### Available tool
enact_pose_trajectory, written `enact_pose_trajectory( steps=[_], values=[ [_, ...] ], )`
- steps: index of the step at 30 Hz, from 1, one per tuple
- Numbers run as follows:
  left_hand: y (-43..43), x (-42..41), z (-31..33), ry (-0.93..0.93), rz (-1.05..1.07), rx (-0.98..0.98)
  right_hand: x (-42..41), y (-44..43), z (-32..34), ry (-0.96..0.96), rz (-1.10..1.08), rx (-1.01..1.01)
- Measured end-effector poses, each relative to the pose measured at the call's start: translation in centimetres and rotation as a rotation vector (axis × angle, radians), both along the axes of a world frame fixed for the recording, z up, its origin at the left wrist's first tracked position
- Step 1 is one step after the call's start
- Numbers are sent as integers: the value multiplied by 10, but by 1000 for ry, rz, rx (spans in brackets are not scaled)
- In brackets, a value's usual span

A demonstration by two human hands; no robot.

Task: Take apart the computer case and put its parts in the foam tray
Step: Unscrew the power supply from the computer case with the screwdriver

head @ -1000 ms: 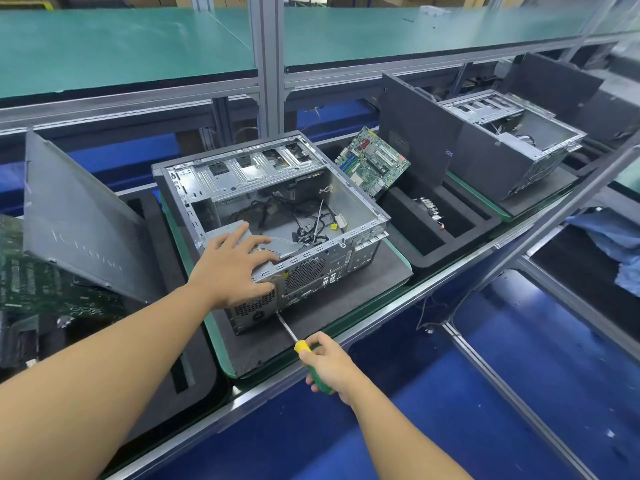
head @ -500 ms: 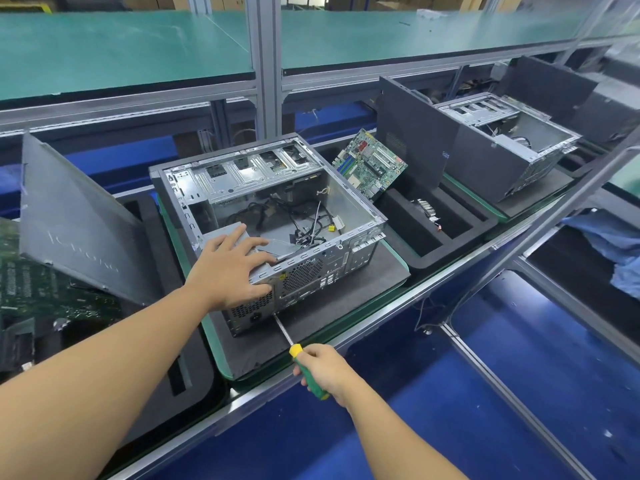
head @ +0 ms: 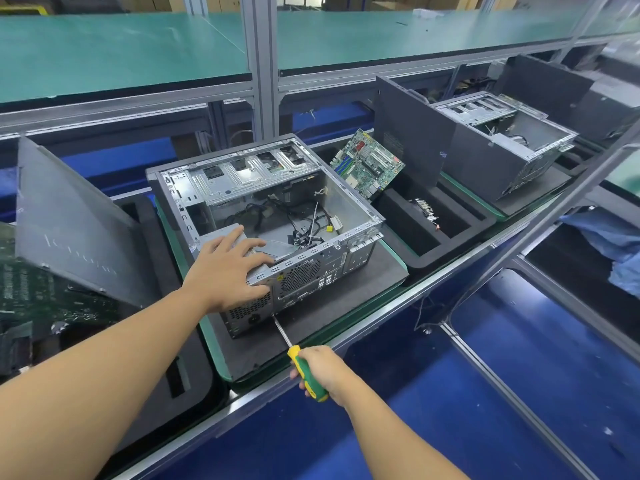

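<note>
- Computer case (head: 270, 216): lies on its side on a dark foam pad (head: 363, 289) at the middle of the workbench, open side up, rear panel with its vent grilles and ports facing the person
- Inside the case: loose black cables (head: 298, 220) lie on the floor, drive bays run along the far wall, and a grey metal box (head: 227, 233) sits in the near left corner
- Left hand (head: 225, 271): laid over the grey metal box and the case's top rear edge, fingers spread and nearly straight, thumb lying against the rear panel; it presses down and grasps nothing
- Right hand (head: 325, 372): fingers wrapped tightly round the green and yellow handle of a screwdriver (head: 300, 362), held out in front of the bench edge
- Screwdriver shaft: slants up and to the left, its tip touching the lower rear panel of the case, just below the left hand
- Foam tray (head: 419, 263): black, with deep compartments, just to the right of the case; a green circuit board (head: 367, 164) stands tilted at its far end, and a small finned part with wires lies in one compartment
- Side panel (head: 69, 223): grey, leans tilted in a second black tray to the left of the case, beside another circuit board (head: 34, 299)
- Second case (head: 502, 147): further right along the bench, also open side up on its own pad
- Green shelf (head: 121, 46): spans the frame above the bench
</note>
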State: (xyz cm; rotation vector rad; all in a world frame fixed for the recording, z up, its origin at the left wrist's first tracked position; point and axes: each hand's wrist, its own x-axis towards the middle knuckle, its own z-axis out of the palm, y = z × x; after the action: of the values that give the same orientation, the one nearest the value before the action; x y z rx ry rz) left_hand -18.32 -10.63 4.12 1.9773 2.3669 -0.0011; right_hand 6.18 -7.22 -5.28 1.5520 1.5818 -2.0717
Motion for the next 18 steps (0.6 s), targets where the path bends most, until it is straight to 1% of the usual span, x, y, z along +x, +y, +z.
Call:
enact_pose_trajectory(
  steps=[2,7,13,18],
  values=[
    [1,0,0,12,-2,-1,2,0,0,1,20,12],
    [-3,-2,1,23,-5,-2,5,-1,-4,27,84,122],
    [-25,-11,0,19,-2,9,3,-7,-10,38,127,192],
    [-61,-29,-1,39,15,-36,-16,-38,-12,64,188,139]
  ],
)
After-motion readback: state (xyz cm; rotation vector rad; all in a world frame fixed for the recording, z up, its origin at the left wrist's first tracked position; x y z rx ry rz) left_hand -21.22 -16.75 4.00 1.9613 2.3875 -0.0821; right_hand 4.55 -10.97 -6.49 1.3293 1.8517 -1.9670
